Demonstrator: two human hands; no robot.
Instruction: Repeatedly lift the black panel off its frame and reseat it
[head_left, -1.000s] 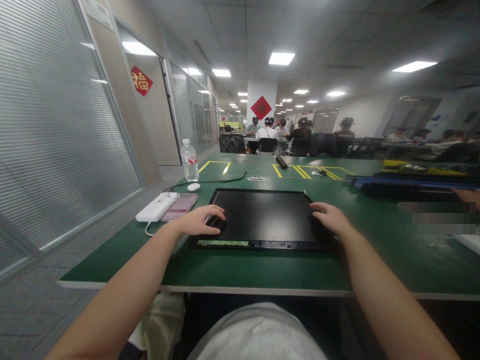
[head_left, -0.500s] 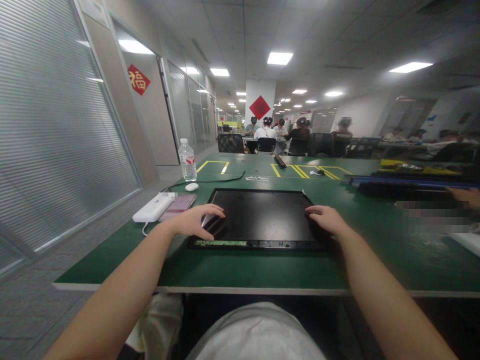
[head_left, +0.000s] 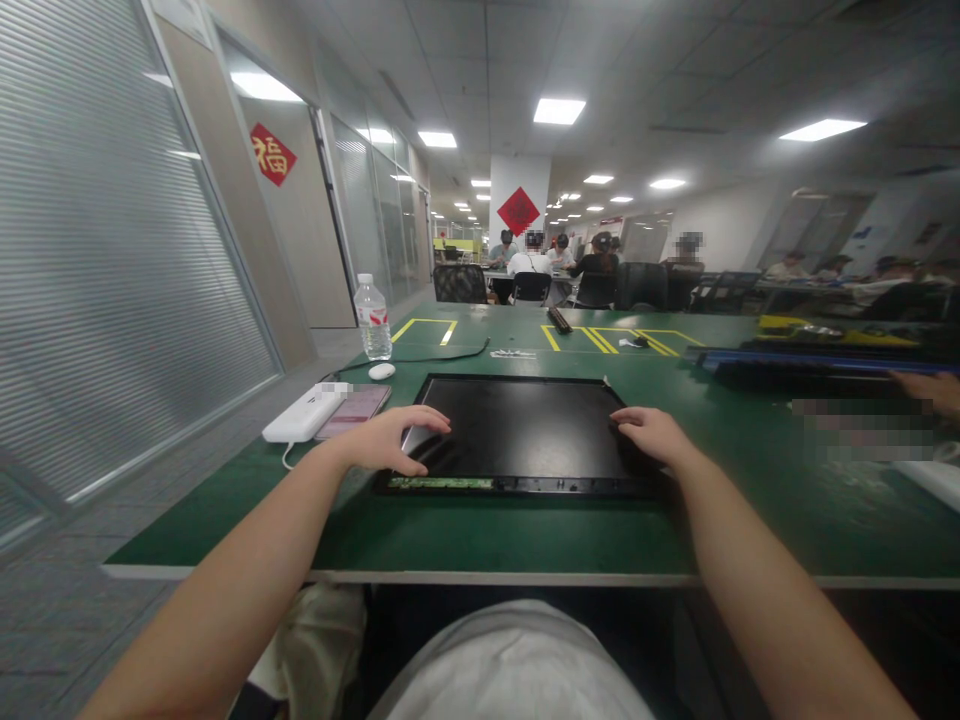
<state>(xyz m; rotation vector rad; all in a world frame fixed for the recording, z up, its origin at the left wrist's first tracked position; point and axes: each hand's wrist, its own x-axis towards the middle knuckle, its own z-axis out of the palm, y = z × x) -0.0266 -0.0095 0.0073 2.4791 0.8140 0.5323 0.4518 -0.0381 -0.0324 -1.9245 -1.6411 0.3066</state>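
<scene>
Spread wide, with thumb and fingers apart, the left hand (head_left: 386,440) is held at the left edge of a black screen panel (head_left: 525,430); whether the surface is pressed or only hovered over cannot be told. By the right hand (head_left: 651,436), the opposite edge is met, the fingertips held close together there; whether the edge is pinched between them cannot be made out, since the underside of that hand is hidden.

In the head view, the panel is seen lying flat in the centre of the frame, on a green table (head_left: 487,538). Along its near edge, a narrow green circuit board (head_left: 442,483) is exposed on the left half.

At left of centre, a water bottle (head_left: 373,320) is stood upright, with a small white oval object (head_left: 382,371) just below it in the frame. Lower down, a white power bank (head_left: 300,418) is placed beside a phone (head_left: 354,410). Beyond the panel, a black cable (head_left: 450,358) is stretched across the table, and yellow tape (head_left: 551,338) is stuck down in outlines.

At the right edge of the frame, a co-worker's hand (head_left: 934,392) is seen near a long blue-edged object (head_left: 810,365), which is blurred.
</scene>
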